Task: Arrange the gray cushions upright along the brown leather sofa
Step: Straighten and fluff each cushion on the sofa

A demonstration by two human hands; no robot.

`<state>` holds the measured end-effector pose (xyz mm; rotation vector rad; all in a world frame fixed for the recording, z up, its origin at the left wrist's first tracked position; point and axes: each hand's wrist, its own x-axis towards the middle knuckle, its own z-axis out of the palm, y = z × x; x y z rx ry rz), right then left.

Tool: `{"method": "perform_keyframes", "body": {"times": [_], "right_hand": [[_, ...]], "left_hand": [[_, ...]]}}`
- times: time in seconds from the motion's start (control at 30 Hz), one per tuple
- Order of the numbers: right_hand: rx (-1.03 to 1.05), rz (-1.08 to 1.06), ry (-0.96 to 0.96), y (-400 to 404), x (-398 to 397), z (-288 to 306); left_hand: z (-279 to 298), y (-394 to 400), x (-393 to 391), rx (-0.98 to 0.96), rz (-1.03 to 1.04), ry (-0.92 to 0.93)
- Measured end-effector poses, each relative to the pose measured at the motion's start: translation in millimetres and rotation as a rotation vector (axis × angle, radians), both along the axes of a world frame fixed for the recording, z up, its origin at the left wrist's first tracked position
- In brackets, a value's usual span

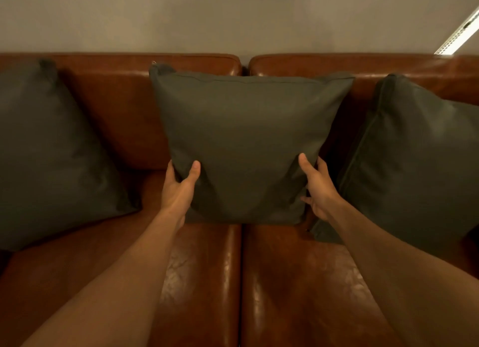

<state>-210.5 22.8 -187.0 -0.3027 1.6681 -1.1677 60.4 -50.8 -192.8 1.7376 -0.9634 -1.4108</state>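
Observation:
A gray middle cushion (246, 139) stands upright on the brown leather sofa (204, 282), leaning against the backrest over the seam between the two seats. My left hand (180, 188) grips its lower left edge, thumb on the front face. My right hand (317, 188) grips its lower right edge the same way. A second gray cushion (49, 160) leans upright at the left. A third gray cushion (420, 160) leans upright at the right, close beside the middle one.
A plain gray wall (233, 17) rises behind the sofa's backrest. A pale perforated metal strip (458, 30) runs diagonally at the upper right. Bare leather seat shows in front of the cushions.

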Motion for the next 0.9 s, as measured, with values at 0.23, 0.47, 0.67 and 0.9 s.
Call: {"method": "perform_keyframes", "body": {"times": [0.23, 0.47, 0.67, 0.9], "right_hand": [[0.029, 0.104, 0.073, 27.6, -11.1, 7.9], [0.050, 0.137, 0.103, 51.2, -15.0, 18.6], [0.047, 0.113, 0.151, 78.6, -30.5, 22.5], [0.081, 0.046, 0.197, 112.6, -71.3, 19.1]], "left_hand": [[7.1, 28.9, -6.7, 0.021, 0.050, -0.091], [16.1, 51.5, -28.1, 0.042, 0.027, -0.156], [18.1, 66.3, -62.2, 0.041, -0.120, -0.136], [22.1, 89.4, -126.8, 0.040, -0.267, -0.114]]}}
